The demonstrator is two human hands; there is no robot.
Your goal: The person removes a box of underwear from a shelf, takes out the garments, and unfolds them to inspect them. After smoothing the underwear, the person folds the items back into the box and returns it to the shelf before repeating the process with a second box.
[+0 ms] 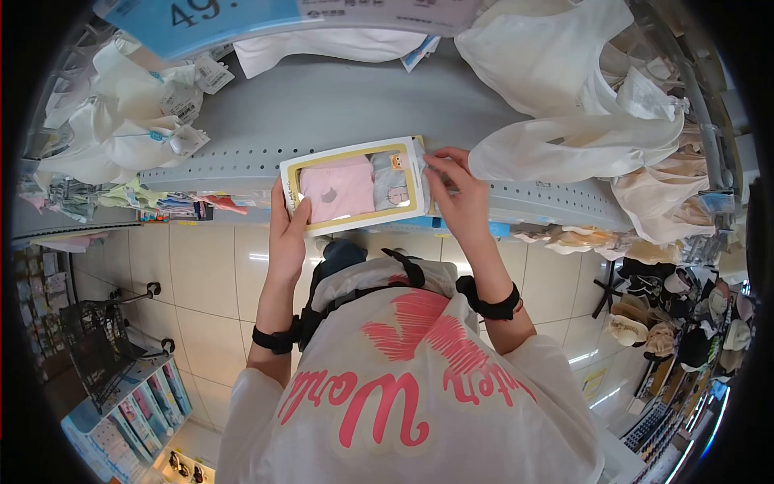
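My left hand [288,216] grips the left end of a flat white box [351,230], its thumb on the front edge. The box has a yellow-framed window, showing a folded pink garment [339,189] and a folded grey garment [389,179] inside. My right hand [459,192] is at the box's right end, fingers bent and pinched at its edge, where a flap seems to stick out. The box is tilted slightly, its right end higher in view, in front of a grey perforated shelf [322,105].
White bras hang at the left [121,145] and right [556,145] of the shelf. A blue price sign [193,24] juts in at the top. A black cart [93,347] and a rack of boxed goods [145,411] stand lower left. Hats [645,327] hang at right.
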